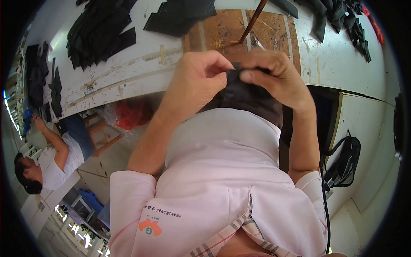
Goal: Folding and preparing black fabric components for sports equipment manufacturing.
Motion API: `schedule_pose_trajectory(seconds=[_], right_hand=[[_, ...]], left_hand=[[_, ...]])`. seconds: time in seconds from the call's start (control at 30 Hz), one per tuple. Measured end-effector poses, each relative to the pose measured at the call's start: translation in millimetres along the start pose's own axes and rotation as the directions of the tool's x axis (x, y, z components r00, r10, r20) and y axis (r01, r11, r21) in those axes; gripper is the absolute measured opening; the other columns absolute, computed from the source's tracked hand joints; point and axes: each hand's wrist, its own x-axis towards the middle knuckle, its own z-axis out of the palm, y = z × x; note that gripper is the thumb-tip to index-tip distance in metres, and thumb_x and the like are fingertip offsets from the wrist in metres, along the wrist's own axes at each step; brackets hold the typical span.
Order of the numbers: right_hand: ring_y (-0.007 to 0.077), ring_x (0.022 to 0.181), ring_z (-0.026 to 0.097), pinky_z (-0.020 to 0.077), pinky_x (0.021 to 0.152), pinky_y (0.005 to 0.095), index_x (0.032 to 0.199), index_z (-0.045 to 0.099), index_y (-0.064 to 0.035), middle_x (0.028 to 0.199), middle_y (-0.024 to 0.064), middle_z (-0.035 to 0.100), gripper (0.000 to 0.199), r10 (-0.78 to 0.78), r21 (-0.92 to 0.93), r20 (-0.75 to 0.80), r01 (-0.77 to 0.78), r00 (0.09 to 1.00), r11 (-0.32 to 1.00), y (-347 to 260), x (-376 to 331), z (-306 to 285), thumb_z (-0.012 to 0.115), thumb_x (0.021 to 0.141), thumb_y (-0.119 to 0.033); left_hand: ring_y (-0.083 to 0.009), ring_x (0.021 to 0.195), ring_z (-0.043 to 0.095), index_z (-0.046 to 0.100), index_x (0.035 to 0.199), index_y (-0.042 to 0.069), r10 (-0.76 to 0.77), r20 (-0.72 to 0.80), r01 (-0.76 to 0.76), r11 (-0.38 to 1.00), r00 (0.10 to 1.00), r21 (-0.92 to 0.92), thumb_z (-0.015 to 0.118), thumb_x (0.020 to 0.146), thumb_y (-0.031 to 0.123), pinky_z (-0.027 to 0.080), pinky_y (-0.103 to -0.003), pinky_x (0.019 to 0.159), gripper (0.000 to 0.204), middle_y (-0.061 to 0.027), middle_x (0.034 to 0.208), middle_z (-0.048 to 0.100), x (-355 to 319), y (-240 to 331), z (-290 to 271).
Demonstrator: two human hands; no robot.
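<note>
Our left hand point(195, 79) and right hand point(274, 77) both pinch one dark fabric piece point(246, 96); about three black fabric piles point(100, 32) lie on the white table point(141, 64) beyond.

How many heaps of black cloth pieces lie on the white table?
4 heaps: upper left, top middle, top right, and along the left edge. More may lie outside the picture.
</note>
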Motion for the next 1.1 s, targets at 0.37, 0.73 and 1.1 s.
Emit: schedule_pose_trajectory(seconds=[0.37, 0.73, 1.1], right_hand=[[0.0202, 0.062, 0.055, 0.0450, 0.051, 0.0274, 0.077, 0.059, -0.0013, 0.072, 0.0092, 0.053, 0.017, -0.031, -0.077, -0.384, 0.002, 0.923, 0.997, -19.3, -9.8, 26.2, 0.069, 0.065, -0.008], [0.0137, 0.061, 0.052, 0.0410, 0.051, 0.0239, 0.075, 0.057, 0.0009, 0.070, 0.0048, 0.054, 0.008, 0.147, 0.165, -0.432, -0.082, 0.890, 0.983, -6.7, -7.5, 34.6, 0.061, 0.069, -0.001], [0.0055, 0.055, 0.041, 0.0339, 0.050, 0.0176, 0.072, 0.053, -0.0064, 0.062, -0.0035, 0.045, 0.017, 0.366, 0.958, 0.034, -0.135, 0.930, 0.252, 9.4, -6.8, 43.3, 0.058, 0.081, -0.020]], left_hand=[[-0.0097, 0.053, 0.055, 0.055, 0.077, 0.001, 0.328, -0.343, -0.262, 0.939, 0.880, 0.224, 0.058, 0.073, -0.002, 0.042, -0.023, 0.048, 0.005, -0.0067, 0.059, 0.056, -5.2, -4.6, 30.9], [-0.0033, 0.047, 0.041, 0.050, 0.089, 0.000, -0.017, 0.177, 0.151, 0.610, 0.984, -0.778, 0.056, 0.070, -0.003, 0.028, -0.016, 0.038, 0.021, -0.0052, 0.074, 0.054, 2.7, 2.5, 4.0], [0.0001, 0.050, 0.044, 0.053, 0.080, -0.001, 0.247, -0.505, -0.306, 0.951, 0.827, -0.034, 0.050, 0.072, -0.006, 0.032, -0.016, 0.035, 0.009, -0.0016, 0.067, 0.054, 14.7, -14.5, 39.4]])
